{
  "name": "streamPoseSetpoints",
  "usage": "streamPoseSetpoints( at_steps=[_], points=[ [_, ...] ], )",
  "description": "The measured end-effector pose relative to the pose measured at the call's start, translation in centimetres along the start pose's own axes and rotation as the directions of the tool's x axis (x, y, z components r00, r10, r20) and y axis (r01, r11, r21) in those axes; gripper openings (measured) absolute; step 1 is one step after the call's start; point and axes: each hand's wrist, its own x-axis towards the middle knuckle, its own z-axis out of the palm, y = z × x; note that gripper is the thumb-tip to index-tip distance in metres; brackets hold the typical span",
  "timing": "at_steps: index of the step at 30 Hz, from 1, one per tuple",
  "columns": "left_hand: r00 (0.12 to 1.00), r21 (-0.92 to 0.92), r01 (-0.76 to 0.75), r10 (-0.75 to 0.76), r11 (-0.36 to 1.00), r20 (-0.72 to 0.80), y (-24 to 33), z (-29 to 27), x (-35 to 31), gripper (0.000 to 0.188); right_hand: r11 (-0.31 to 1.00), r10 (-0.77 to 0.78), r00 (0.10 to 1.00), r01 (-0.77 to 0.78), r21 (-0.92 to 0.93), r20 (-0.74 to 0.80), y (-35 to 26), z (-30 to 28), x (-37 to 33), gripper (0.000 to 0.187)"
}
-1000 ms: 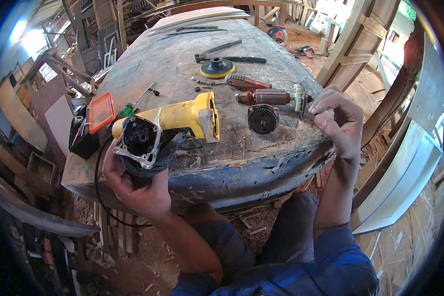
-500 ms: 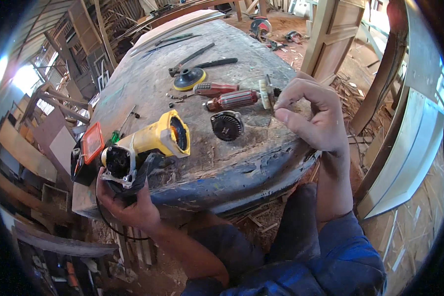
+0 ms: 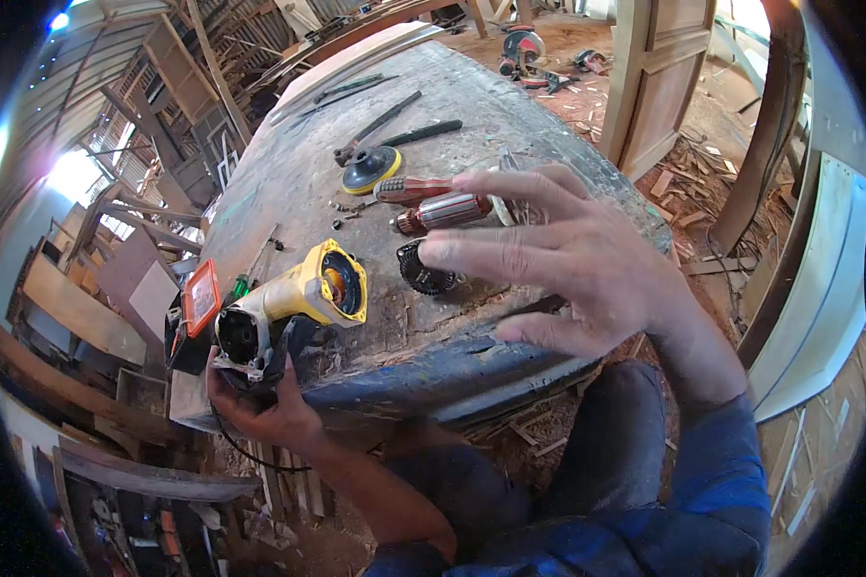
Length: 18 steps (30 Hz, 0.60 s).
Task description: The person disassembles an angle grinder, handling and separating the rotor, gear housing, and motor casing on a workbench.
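My left hand (image 3: pixel 271 415) grips the black rear end of a yellow power tool housing (image 3: pixel 291 293) at the bench's near left edge. The housing lies tilted, its round open end facing up and right, with a copper-coloured winding inside. My right hand (image 3: pixel 582 255) is spread, palm down, above the bench. Its fingertips overlap a black toothed gear part (image 3: pixel 421 276); whether they touch it I cannot tell. Behind those fingers lies a motor armature (image 3: pixel 447 211), its right end partly hidden. A red-and-grey handle (image 3: pixel 404 189) lies beside the armature.
On the worn workbench (image 3: pixel 491 96) sit a black-and-yellow backing pad (image 3: pixel 370 171), a long-handled black tool (image 3: pixel 385 125) and small loose parts (image 3: pixel 346 213). An orange-lidded box (image 3: pixel 200 296) and green-handled screwdriver (image 3: pixel 241 286) stand near the left edge. A wooden door panel (image 3: pixel 659 87) rises at right.
My right hand has moved left from beside the armature's right end to over the gear part, its fingers opening from a pinch. My left hand still holds the housing.
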Motion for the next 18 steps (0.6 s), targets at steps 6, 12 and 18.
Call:
streamPoseSetpoints(
  at_steps=[6,12,18],
  points=[
    [1.0,0.053,-0.012,0.012,0.999,0.01,-0.21,-0.36,0.14,0.08,0.99,-0.033,0.985,0.056,-0.13,0.168,-0.34,0.48,-0.17,0.064],
    [1.0,0.027,-0.011,0.011,1.0,0.013,0.49,-0.08,0.15,0.081,0.977,-0.086,0.984,0.114,-0.178,0.158,-0.6,0.49,-0.28,0.058],
    [1.0,0.012,-0.029,0.029,0.999,0.004,0.34,0.1,0.22,0.082,0.964,-0.149,0.973,0.182,-0.192,0.176,-0.56,0.44,-0.67,0.056]
  ],
)
